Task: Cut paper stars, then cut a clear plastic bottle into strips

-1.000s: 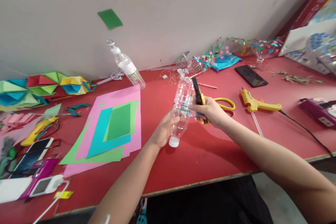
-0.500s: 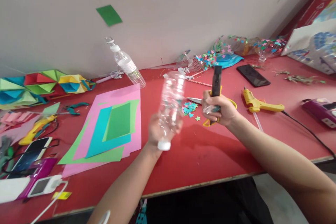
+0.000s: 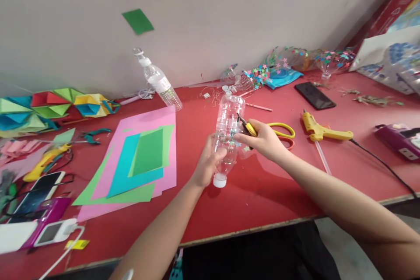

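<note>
A clear plastic bottle (image 3: 230, 111) with a white cap lies slantwise over the red table, its cap end towards me. My left hand (image 3: 210, 159) is wrapped around its side near the cap. In my right hand (image 3: 265, 139) is a yellow and black utility knife (image 3: 250, 129). Its dark tip is at the bottle's right side; whether it cuts in, I cannot tell. Small star sequins (image 3: 246, 149) lie behind the bottle, partly hidden. Just right of the knife, scissors (image 3: 285, 127) with yellow and orange handles lie partly behind my right hand.
Left of the bottle is a stack of coloured paper (image 3: 149, 153). A second bottle (image 3: 160, 82) leans against the wall. To the right lie a yellow glue gun (image 3: 324, 131) with a cord, a black phone (image 3: 315, 95) and a purple power strip (image 3: 402, 140). The table's edge (image 3: 262, 229) is close to me.
The bottle has moved slightly right and steadied in my left hand. My right hand has come left to it, tilting the knife from upright to point at the bottle's side.
</note>
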`<state>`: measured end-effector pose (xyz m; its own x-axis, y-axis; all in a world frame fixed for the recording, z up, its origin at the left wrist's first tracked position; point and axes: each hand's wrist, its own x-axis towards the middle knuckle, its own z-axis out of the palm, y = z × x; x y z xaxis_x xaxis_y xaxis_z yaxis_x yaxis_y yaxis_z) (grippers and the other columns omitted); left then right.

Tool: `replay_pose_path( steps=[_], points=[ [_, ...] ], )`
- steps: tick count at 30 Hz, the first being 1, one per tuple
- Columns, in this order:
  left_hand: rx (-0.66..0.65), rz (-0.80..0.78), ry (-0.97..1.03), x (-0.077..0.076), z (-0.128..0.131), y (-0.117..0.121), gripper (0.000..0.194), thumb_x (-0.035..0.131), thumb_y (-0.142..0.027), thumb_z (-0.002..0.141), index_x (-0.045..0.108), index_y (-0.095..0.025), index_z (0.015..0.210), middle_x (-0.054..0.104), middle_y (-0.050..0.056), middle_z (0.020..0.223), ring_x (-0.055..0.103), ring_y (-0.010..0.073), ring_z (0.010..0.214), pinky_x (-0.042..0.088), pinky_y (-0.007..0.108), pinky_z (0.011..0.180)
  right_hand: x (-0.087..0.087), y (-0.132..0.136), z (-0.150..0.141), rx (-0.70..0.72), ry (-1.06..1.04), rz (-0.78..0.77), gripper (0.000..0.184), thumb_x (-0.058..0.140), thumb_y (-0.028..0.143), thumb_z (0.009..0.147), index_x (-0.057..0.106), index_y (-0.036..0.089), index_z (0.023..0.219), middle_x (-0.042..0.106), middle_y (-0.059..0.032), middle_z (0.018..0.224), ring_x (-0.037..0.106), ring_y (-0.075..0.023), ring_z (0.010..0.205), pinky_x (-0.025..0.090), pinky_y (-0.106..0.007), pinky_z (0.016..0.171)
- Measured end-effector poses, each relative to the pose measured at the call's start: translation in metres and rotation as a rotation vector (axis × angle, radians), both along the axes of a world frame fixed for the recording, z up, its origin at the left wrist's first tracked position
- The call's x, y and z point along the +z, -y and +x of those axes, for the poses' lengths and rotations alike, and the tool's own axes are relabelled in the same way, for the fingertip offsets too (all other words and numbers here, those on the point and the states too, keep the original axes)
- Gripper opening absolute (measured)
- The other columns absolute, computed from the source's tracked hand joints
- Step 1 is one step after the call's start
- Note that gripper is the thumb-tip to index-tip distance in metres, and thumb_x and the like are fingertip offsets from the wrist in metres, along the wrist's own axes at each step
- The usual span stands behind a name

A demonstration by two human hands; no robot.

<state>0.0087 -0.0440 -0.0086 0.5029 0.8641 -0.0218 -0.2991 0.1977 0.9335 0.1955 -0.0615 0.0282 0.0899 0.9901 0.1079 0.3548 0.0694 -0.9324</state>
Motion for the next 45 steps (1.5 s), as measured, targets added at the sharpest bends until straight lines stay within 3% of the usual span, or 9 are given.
replay_pose_path(
  steps=[6,12,18,21,28,32,37,40,45],
  points=[
    [-0.026,0.017,-0.099,-0.005,0.001,-0.002,0.042,0.074,-0.035,0.075,0.059,-0.018,0.111,0.067,0.006,0.105,0.065,0.0195,0.091,0.05,0.032,0.081,0.004,0.002,0.0,0.189,-0.078,0.015,0.035,0.069,0.038,0.076,0.043,0.02,0.06,0.039,0.0069,0.054,0.035,-0.0077,0.05,0.028,-0.024,0.048],
    [-0.227,-0.144,0.093,0.0,0.007,0.007,0.039,0.073,-0.039,0.073,0.057,-0.016,0.099,0.063,0.003,0.075,0.063,0.0155,0.061,0.047,0.027,0.057,0.001,0.009,-0.007,0.267,-0.55,-0.057,0.026,0.071,0.033,0.072,0.051,0.02,0.06,0.044,0.0087,0.041,0.036,-0.0067,0.035,0.031,-0.022,0.038],
    [-0.368,-0.171,0.16,-0.001,0.005,0.003,0.047,0.073,-0.048,0.067,0.056,-0.016,0.097,0.064,0.005,0.072,0.063,0.0179,0.055,0.045,0.028,0.05,0.009,0.013,-0.01,0.358,-0.792,-0.161,0.031,0.077,0.034,0.066,0.048,0.022,0.061,0.033,0.0134,0.037,0.027,-0.0044,0.029,0.023,-0.02,0.033],
    [-0.385,-0.157,0.134,-0.001,0.002,0.0,0.049,0.074,-0.05,0.067,0.056,-0.015,0.096,0.064,0.005,0.073,0.064,0.0184,0.056,0.045,0.029,0.051,0.01,0.013,-0.009,0.354,-0.708,-0.131,0.031,0.075,0.036,0.069,0.049,0.022,0.061,0.037,0.0122,0.037,0.029,-0.005,0.03,0.025,-0.021,0.033],
    [-0.115,-0.041,0.023,0.005,-0.003,-0.002,0.052,0.073,-0.047,0.074,0.055,-0.02,0.115,0.066,0.005,0.095,0.064,0.0172,0.073,0.05,0.03,0.063,0.004,0.001,0.005,0.1,-0.255,-0.09,0.029,0.071,0.039,0.076,0.051,0.02,0.067,0.043,0.0075,0.051,0.04,-0.0075,0.042,0.033,-0.022,0.039],
    [-0.014,-0.108,0.06,0.008,-0.006,-0.006,0.047,0.07,-0.036,0.073,0.057,-0.02,0.115,0.068,0.005,0.099,0.066,0.0213,0.086,0.052,0.033,0.075,0.003,-0.004,0.015,0.038,-0.381,-0.028,0.024,0.062,0.041,0.08,0.051,0.021,0.073,0.045,0.0051,0.061,0.044,-0.0098,0.052,0.038,-0.023,0.047],
    [0.161,-0.088,0.0,0.006,-0.009,-0.013,0.038,0.078,-0.039,0.068,0.06,-0.017,0.092,0.068,0.002,0.079,0.066,0.0174,0.075,0.05,0.031,0.073,0.002,-0.003,0.015,-0.012,-0.456,0.07,0.019,0.063,0.024,0.071,0.056,0.021,0.089,0.052,0.0041,0.072,0.048,-0.0113,0.062,0.039,-0.024,0.054],
    [0.094,-0.147,0.089,0.005,-0.011,-0.014,0.045,0.079,-0.046,0.066,0.06,-0.019,0.097,0.071,0.005,0.086,0.069,0.0244,0.09,0.053,0.038,0.082,-0.004,-0.002,0.006,0.027,-0.41,0.05,0.017,0.062,0.025,0.073,0.05,0.022,0.086,0.052,0.0039,0.074,0.049,-0.0126,0.065,0.041,-0.026,0.057],
    [-0.161,-0.165,0.203,0.0,-0.01,-0.008,0.064,0.077,-0.056,0.063,0.062,-0.019,0.113,0.071,0.011,0.101,0.062,0.0353,0.113,0.05,0.05,0.095,-0.019,-0.002,-0.008,-0.024,-0.289,-0.02,0.026,0.067,0.031,0.075,0.044,0.023,0.082,0.049,0.0056,0.071,0.049,-0.0128,0.065,0.041,-0.027,0.059]
  ],
)
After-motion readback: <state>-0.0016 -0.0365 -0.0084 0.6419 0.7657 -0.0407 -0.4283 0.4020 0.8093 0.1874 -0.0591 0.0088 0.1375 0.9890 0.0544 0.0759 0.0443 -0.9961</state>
